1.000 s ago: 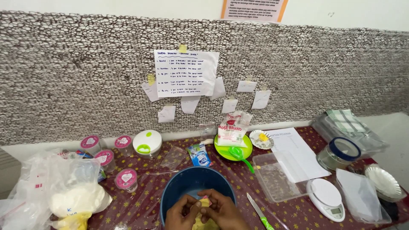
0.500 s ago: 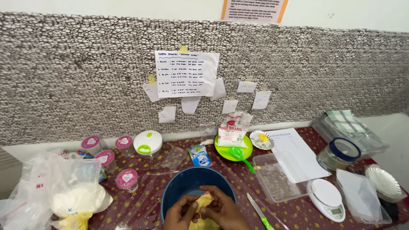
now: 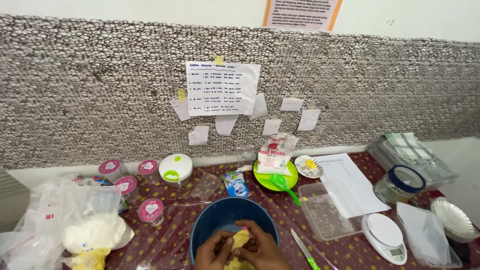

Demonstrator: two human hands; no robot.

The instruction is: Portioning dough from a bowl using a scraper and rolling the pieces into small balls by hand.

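Both my hands meet at the bottom edge of the head view, over a blue bowl (image 3: 220,215). My left hand (image 3: 212,252) and my right hand (image 3: 262,247) pinch a small yellow packet (image 3: 240,239) with a pink corner between fingers and thumbs. The packet stands roughly upright above the bowl's near side. My wrists are cut off by the frame.
A green-handled knife (image 3: 302,248) lies right of the bowl, then a clear tray (image 3: 327,210) and a white scale (image 3: 386,236). Pink-lidded cups (image 3: 150,210) and a bag of white powder (image 3: 90,232) are left. A green plate (image 3: 287,181) with a white bag stands behind.
My fingers have shifted on the yellow packet, which now sticks up more between them. The view has tilted slightly, so everything sits a little lower.
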